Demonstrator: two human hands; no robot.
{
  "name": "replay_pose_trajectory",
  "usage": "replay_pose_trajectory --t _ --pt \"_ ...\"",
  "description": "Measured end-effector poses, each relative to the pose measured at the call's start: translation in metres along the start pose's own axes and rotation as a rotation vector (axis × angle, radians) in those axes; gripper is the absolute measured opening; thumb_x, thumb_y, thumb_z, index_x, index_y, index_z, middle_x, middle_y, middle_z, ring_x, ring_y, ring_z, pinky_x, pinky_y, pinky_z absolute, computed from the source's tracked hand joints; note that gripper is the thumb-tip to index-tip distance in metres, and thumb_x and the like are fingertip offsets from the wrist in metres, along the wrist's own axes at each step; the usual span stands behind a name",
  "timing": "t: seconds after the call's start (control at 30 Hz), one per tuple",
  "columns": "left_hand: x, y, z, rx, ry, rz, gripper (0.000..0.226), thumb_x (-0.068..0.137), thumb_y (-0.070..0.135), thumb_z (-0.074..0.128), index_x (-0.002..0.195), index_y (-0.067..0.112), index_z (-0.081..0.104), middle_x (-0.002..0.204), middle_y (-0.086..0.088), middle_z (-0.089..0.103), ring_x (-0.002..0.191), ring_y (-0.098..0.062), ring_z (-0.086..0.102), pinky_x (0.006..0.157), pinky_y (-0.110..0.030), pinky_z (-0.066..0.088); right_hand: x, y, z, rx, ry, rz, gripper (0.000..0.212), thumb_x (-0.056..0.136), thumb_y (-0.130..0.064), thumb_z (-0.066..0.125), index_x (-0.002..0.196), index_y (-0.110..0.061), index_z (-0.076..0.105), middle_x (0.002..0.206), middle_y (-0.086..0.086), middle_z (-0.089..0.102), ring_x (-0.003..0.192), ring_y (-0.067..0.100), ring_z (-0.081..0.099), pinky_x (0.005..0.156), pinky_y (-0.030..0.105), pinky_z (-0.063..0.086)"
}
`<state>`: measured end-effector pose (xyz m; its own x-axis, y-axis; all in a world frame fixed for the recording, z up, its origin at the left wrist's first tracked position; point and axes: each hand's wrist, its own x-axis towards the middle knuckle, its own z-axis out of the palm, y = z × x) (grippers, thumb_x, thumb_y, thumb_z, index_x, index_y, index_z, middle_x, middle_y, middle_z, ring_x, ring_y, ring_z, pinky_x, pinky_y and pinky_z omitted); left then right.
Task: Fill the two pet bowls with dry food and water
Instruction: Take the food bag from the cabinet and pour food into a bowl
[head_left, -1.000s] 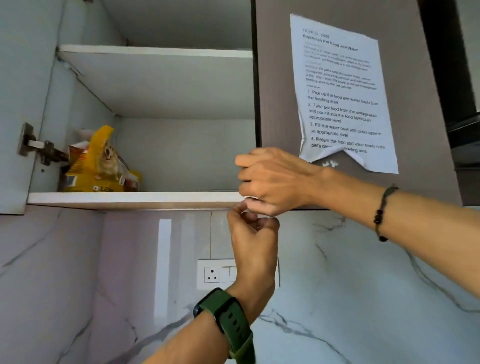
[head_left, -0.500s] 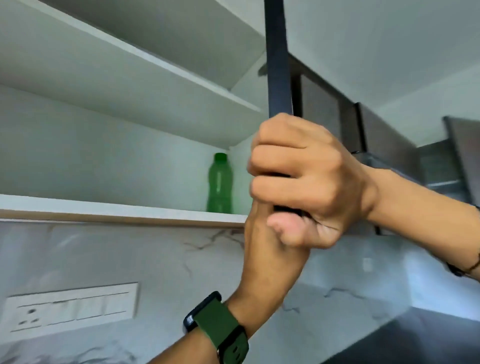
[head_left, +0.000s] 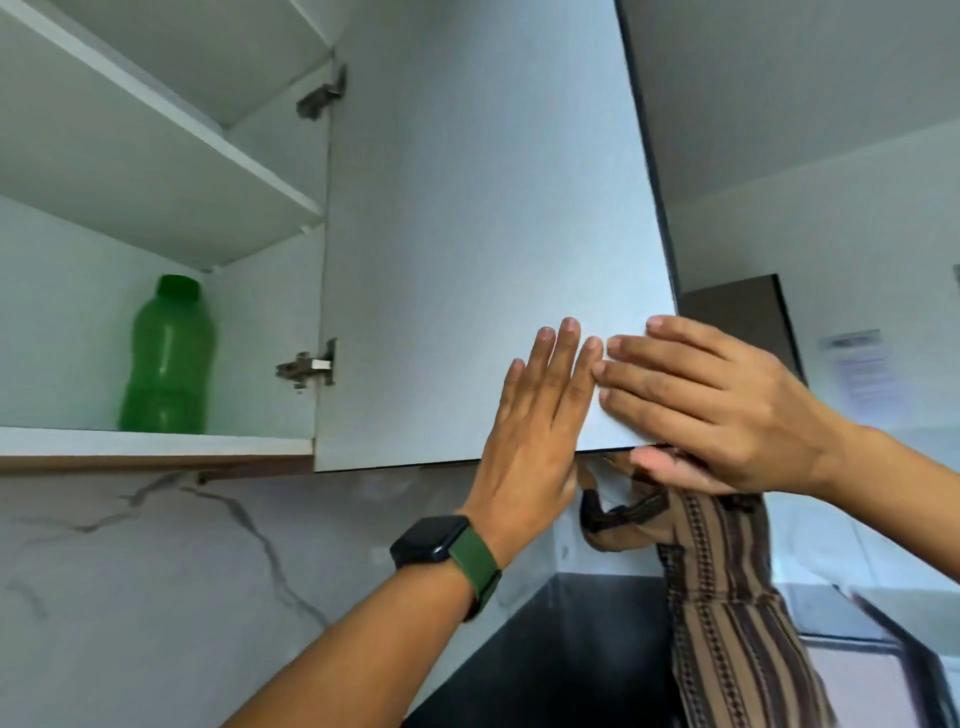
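Open wall cabinet door (head_left: 467, 234) swung outward, two metal hinges (head_left: 306, 366) on its inner edge. White shelves (head_left: 156, 449) inside, pale marbled wall (head_left: 130, 571) below, dark surface (head_left: 561, 649) lower right. Striped brown cloth (head_left: 727, 623) hanging under the door's corner, blurred paper notice (head_left: 867, 371) far right.

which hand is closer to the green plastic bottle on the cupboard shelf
Left. The left hand, with the watch, lies flat on the open pale cupboard door, on the side towards the green plastic bottle. The right hand grips the door's outer corner, farther away.
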<state>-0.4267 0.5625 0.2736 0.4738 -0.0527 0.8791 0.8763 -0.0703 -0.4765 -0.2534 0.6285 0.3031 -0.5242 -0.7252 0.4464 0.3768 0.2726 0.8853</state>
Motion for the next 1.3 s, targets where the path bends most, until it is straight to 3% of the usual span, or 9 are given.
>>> replay_pose_trajectory --t 0.17,0.3,0.4,0.53,0.63,0.83,0.97,1.13,1.3 --pt "-0.009 -0.005 0.063 0.29 -0.284 -0.058 0.106 0.061 -0.019 0.058 0.147 0.009 0.004 0.157 -0.014 0.012 0.142 -0.032 0.005 0.112 -0.047 0.01 -0.059 0.021 0.03 -0.09 -0.377 0.041 0.043 0.092 -0.031 0.051 0.125 -0.005 0.06 0.131 0.017 0.057 0.122 0.038 0.053 0.103 0.052 0.039" --pt "-0.007 -0.007 0.086 0.362 -0.324 -0.074 0.101 0.055 -0.017 0.067 0.145 0.004 0.025 0.153 -0.015 0.027 0.139 -0.03 0.016 0.109 -0.047 0.016 -0.083 0.018 0.06 -0.119 -0.349 0.078 0.047 0.091 -0.012 0.055 0.136 -0.005 0.044 0.138 0.019 0.05 0.129 0.038 0.045 0.108 0.05 0.036" --pt "-0.009 -0.009 0.089 0.334 -0.378 -0.078 0.094 0.065 -0.016 0.064 0.146 0.005 0.022 0.154 -0.015 0.023 0.14 -0.029 0.009 0.111 -0.047 0.01 -0.093 0.011 0.079 -0.115 -0.265 0.147 0.053 0.09 -0.009 0.058 0.138 -0.008 0.037 0.14 0.018 0.047 0.131 0.039 0.042 0.109 0.053 0.032" --pt "-0.011 -0.019 0.078 0.271 -0.529 -0.094 0.083 0.086 -0.002 0.054 0.148 0.012 0.0 0.153 -0.003 -0.011 0.141 -0.024 -0.013 0.112 -0.045 -0.006 -0.084 -0.009 0.091 -0.143 -0.19 0.281 0.044 0.09 -0.018 0.057 0.133 -0.011 0.051 0.137 0.017 0.051 0.127 0.045 0.044 0.102 0.063 0.033" --pt "-0.013 -0.03 0.055 0.209 -0.634 -0.136 0.074 0.095 0.025 0.05 0.15 0.014 0.003 0.159 -0.002 -0.007 0.147 -0.021 -0.008 0.117 -0.045 -0.001 -0.049 -0.035 0.094 -0.089 -0.193 0.454 0.034 0.091 -0.025 0.048 0.114 -0.009 0.068 0.123 0.016 0.064 0.117 0.044 0.056 0.096 0.063 0.04" --pt "-0.043 -0.087 -0.05 0.266 -0.662 -0.278 0.058 0.092 0.034 0.044 0.141 0.005 0.036 0.153 -0.015 0.028 0.141 -0.027 0.029 0.113 -0.047 0.026 0.075 -0.098 0.128 0.337 0.044 0.766 0.035 0.08 -0.022 0.041 0.084 -0.007 0.072 0.09 0.01 0.074 0.086 0.028 0.071 0.081 0.042 0.052" --pt "-0.05 -0.131 -0.157 0.547 -0.765 -0.308 0.056 0.082 0.041 0.045 0.114 -0.001 0.062 0.129 -0.026 0.056 0.113 -0.037 0.06 0.089 -0.047 0.049 0.178 -0.134 0.133 0.645 0.171 0.858 0.028 0.078 -0.023 0.047 0.079 -0.009 0.071 0.075 0.007 0.073 0.066 0.027 0.068 0.063 0.031 0.052" --pt "-0.048 -0.141 -0.308 0.925 -0.805 -0.479 0.043 0.091 0.037 0.051 0.123 0.008 0.057 0.146 -0.017 0.039 0.126 -0.033 0.048 0.101 -0.038 0.039 0.311 -0.18 0.123 1.086 0.226 0.871 0.028 0.092 -0.027 0.049 0.113 -0.016 0.065 0.109 0.008 0.069 0.101 0.03 0.061 0.078 0.034 0.045" --pt "-0.036 -0.111 -0.44 1.24 -0.794 -0.619 0.036 0.093 0.029 0.051 0.122 0.009 0.056 0.147 -0.012 0.037 0.124 -0.03 0.047 0.101 -0.035 0.037 0.439 -0.206 0.079 1.46 0.375 0.779 0.025 0.09 -0.032 0.051 0.107 -0.02 0.065 0.108 0.006 0.069 0.101 0.032 0.061 0.082 0.034 0.049"
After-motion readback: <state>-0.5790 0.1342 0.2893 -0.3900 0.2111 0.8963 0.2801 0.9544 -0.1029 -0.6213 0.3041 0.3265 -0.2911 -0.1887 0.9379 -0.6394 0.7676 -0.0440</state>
